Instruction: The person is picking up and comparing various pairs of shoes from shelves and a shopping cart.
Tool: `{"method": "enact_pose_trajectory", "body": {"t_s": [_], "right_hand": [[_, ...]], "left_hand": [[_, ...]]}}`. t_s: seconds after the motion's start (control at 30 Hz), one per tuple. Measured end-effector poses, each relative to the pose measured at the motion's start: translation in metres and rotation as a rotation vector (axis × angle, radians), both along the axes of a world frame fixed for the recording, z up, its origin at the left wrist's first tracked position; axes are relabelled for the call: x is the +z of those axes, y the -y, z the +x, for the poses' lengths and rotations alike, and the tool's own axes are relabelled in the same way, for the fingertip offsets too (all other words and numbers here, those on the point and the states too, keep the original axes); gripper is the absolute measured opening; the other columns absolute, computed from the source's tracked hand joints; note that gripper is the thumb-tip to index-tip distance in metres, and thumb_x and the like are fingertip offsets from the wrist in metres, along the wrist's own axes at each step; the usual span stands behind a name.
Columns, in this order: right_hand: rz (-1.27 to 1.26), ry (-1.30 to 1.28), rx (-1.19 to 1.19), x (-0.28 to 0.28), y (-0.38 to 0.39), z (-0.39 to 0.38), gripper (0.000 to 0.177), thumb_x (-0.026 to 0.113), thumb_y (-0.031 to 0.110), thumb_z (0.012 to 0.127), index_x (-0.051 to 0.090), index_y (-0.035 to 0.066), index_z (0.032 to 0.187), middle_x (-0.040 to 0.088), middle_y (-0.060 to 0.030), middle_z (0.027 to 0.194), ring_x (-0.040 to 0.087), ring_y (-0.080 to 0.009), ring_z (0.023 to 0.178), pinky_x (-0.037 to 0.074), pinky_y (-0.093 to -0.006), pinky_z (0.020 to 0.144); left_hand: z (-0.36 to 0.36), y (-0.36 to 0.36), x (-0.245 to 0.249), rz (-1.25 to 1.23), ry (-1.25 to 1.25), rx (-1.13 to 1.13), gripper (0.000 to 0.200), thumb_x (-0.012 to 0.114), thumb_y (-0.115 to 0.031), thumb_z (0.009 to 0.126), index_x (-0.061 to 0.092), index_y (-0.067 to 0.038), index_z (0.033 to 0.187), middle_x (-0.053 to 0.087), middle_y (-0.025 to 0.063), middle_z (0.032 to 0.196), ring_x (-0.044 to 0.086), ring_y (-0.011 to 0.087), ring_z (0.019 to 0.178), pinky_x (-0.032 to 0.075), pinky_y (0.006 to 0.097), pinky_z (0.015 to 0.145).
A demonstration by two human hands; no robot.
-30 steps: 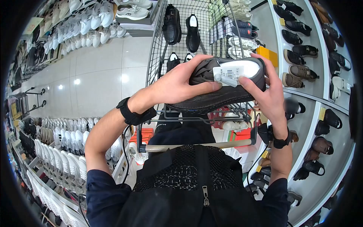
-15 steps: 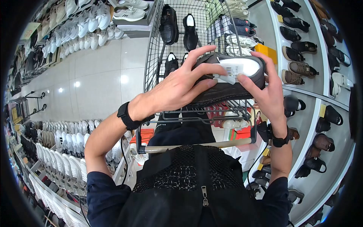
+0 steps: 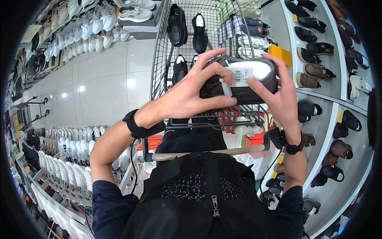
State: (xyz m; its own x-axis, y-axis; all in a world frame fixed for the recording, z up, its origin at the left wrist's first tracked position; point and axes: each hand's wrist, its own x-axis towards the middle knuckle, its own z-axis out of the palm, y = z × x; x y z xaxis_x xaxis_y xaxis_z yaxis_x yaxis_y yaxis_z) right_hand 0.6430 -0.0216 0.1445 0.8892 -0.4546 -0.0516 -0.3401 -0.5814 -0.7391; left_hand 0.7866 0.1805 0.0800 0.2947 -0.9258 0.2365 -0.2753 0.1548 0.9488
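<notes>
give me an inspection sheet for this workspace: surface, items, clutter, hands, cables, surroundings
surface: no table seen; glossy tiled floor under a wire cart
job's things: dark shoe held above the cart, with a barcode label and a white tag at its opening
clutter: black shoes lying in the cart
hands: left hand grips the shoe's front part; right hand grips the heel end
cables: black cable hangs from the left wristband
surroundings: white sneakers on racks to the left; dark and brown shoes on shelves to the right
</notes>
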Motion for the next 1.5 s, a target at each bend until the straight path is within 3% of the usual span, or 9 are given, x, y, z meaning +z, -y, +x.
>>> {"method": "enact_pose_trajectory", "body": {"t_s": [0.1, 0.2, 0.27, 0.4, 0.63, 0.7, 0.77, 1.1, 1.5], "right_hand": [[-0.022, -0.021, 0.014, -0.003, 0.0, 0.0, 0.062, 0.082, 0.035, 0.082, 0.056, 0.006, 0.13, 0.07, -0.0121, 0.101, 0.068, -0.02, 0.09, 0.055, -0.0326, 0.079], [0.047, -0.019, -0.011, -0.004, 0.001, -0.002, 0.062, 0.082, 0.035, 0.082, 0.056, 0.006, 0.13, 0.07, -0.012, 0.101, 0.068, -0.0195, 0.09, 0.054, -0.0322, 0.08], [0.054, -0.014, 0.0, -0.005, 0.003, -0.005, 0.06, 0.082, 0.033, 0.082, 0.056, 0.006, 0.13, 0.069, -0.0117, 0.102, 0.067, -0.0182, 0.092, 0.054, -0.0309, 0.08], [0.101, 0.011, -0.022, -0.006, 0.008, -0.012, 0.058, 0.082, 0.029, 0.084, 0.055, 0.006, 0.13, 0.069, -0.0111, 0.105, 0.067, -0.0168, 0.093, 0.054, -0.0293, 0.081], [0.16, 0.026, -0.066, -0.009, 0.019, -0.026, 0.056, 0.079, 0.027, 0.087, 0.054, 0.004, 0.132, 0.066, -0.0097, 0.112, 0.064, -0.0152, 0.1, 0.053, -0.0281, 0.082], [0.183, 0.029, -0.078, -0.011, 0.02, -0.029, 0.056, 0.079, 0.027, 0.087, 0.054, 0.004, 0.132, 0.066, -0.0095, 0.112, 0.064, -0.0151, 0.101, 0.053, -0.0282, 0.083], [0.206, 0.014, -0.1, -0.012, 0.021, -0.032, 0.056, 0.078, 0.028, 0.088, 0.054, 0.004, 0.132, 0.066, -0.0094, 0.112, 0.064, -0.0147, 0.101, 0.053, -0.0284, 0.084], [0.244, 0.036, -0.127, -0.013, 0.022, -0.034, 0.056, 0.078, 0.028, 0.089, 0.053, 0.003, 0.133, 0.066, -0.0095, 0.111, 0.064, -0.0138, 0.099, 0.053, -0.0284, 0.085], [0.22, 0.04, -0.123, 0.001, 0.019, -0.041, 0.063, 0.074, 0.036, 0.092, 0.049, 0.001, 0.139, 0.065, -0.0116, 0.114, 0.062, -0.015, 0.102, 0.049, -0.0287, 0.092]], "left_hand": [[0.001, 0.004, -0.007, 0.007, 0.037, 0.046, 0.034, 0.077, -0.027, 0.088, 0.06, -0.009, 0.112, 0.043, 0.0179, 0.139, 0.024, 0.0376, 0.147, 0.03, 0.0492, 0.116], [-0.002, 0.005, -0.01, -0.006, 0.03, 0.066, 0.046, 0.08, -0.02, 0.085, 0.054, -0.008, 0.122, 0.036, 0.0181, 0.152, 0.034, 0.031, 0.143, 0.029, 0.0475, 0.116], [-0.007, 0.004, -0.005, 0.044, -0.334, 0.132, 0.071, 0.081, -0.02, 0.085, 0.041, -0.009, 0.142, 0.039, 0.0174, 0.151, 0.04, 0.0281, 0.139, 0.031, 0.0445, 0.116], [0.001, -0.005, -0.015, 0.178, -0.267, 0.073, 0.099, 0.086, -0.035, 0.08, 0.024, -0.006, 0.151, 0.046, 0.0226, 0.144, 0.05, 0.0312, 0.13, 0.039, 0.0409, 0.111], [0.014, -0.019, -0.027, 0.531, -0.238, -0.141, 0.101, 0.084, -0.05, 0.077, 0.036, 0.006, 0.146, 0.057, 0.025, 0.134, 0.056, 0.0314, 0.127, 0.042, 0.0372, 0.109], [0.014, -0.022, -0.029, 0.514, -0.233, -0.153, 0.105, 0.085, -0.051, 0.074, 0.035, 0.006, 0.148, 0.058, 0.0251, 0.133, 0.057, 0.032, 0.124, 0.043, 0.0368, 0.107], [0.012, -0.023, -0.03, 0.526, -0.17, -0.171, 0.102, 0.09, -0.037, 0.073, 0.034, 0.003, 0.149, 0.06, 0.0208, 0.129, 0.059, 0.027, 0.119, 0.044, 0.0348, 0.106], [0.01, -0.019, -0.025, 0.512, -0.174, -0.183, 0.104, 0.09, -0.036, 0.072, 0.034, 0.004, 0.15, 0.059, 0.022, 0.132, 0.058, 0.0271, 0.122, 0.043, 0.0356, 0.107], [0.001, -0.026, -0.024, 0.452, -0.028, -0.15, 0.097, 0.08, -0.052, 0.079, 0.038, 0.002, 0.148, 0.059, 0.0236, 0.13, 0.063, 0.0368, 0.116, 0.05, 0.0411, 0.098]]}}
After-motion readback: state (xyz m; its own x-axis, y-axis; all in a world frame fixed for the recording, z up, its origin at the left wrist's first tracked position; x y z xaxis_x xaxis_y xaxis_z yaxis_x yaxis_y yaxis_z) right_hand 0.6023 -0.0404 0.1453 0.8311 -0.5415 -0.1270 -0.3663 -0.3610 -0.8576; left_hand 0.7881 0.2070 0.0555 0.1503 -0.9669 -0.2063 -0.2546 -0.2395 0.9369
